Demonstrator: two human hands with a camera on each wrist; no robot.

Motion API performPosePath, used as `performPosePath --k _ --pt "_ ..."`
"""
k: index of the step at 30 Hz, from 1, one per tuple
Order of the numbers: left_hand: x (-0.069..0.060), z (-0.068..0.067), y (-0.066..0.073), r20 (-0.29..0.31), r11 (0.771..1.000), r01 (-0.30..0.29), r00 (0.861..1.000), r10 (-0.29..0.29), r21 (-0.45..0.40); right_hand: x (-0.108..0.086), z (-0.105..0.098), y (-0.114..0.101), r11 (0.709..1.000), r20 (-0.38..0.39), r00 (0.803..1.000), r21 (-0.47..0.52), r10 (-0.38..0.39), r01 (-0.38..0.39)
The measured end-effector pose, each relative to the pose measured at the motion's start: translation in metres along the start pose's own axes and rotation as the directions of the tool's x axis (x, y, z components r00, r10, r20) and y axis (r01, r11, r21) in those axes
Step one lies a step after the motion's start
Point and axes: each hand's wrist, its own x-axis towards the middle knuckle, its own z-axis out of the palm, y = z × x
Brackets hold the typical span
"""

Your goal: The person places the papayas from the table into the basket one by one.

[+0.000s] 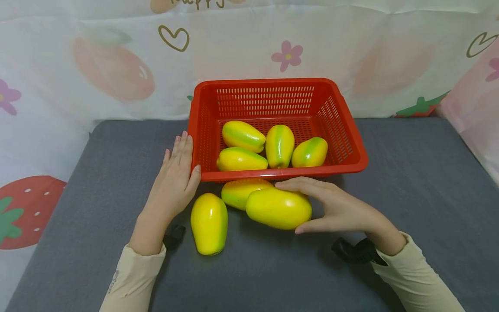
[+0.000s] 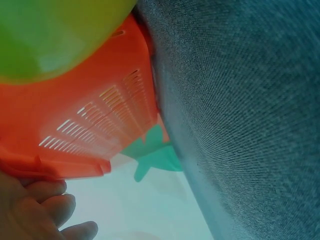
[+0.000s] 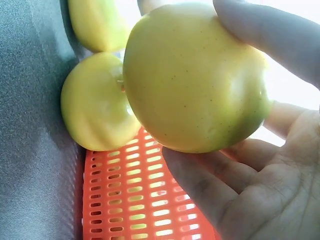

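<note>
In the head view a red basket holds several yellow-green fruits. The right hand grips a yellow fruit between thumb and fingers, in front of the basket; the right wrist view shows this held fruit large, with the right hand around it. Behind and left of it, another fruit lies by the basket's front wall. A further fruit lies on the cloth near the left hand, whose extended fingers touch the basket's left side. Fingers of the left hand show beside the basket.
A dark grey cloth covers the table. Behind the basket hangs a pale sheet printed with fruits, flowers and hearts. Black bands are on both wrists.
</note>
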Motion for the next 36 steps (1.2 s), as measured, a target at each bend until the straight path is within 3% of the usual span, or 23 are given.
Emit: performPosePath --k 11,23,36 --pt "0.003 -0.001 0.000 -0.006 1.000 -0.004 1.000 0.004 0.004 0.000 -0.006 0.001 0.999 -0.061 0.998 -0.021 0.033 -0.034" --pt "0.003 0.001 -0.001 -0.001 1.000 -0.007 1.000 0.007 -0.005 -0.002 -0.013 0.001 1.000 -0.112 0.994 -0.002 -0.018 0.018" --pt "0.002 0.003 -0.002 -0.016 1.000 -0.009 1.000 0.009 -0.008 0.003 -0.029 0.005 1.000 -0.202 0.979 0.023 -0.013 0.018"
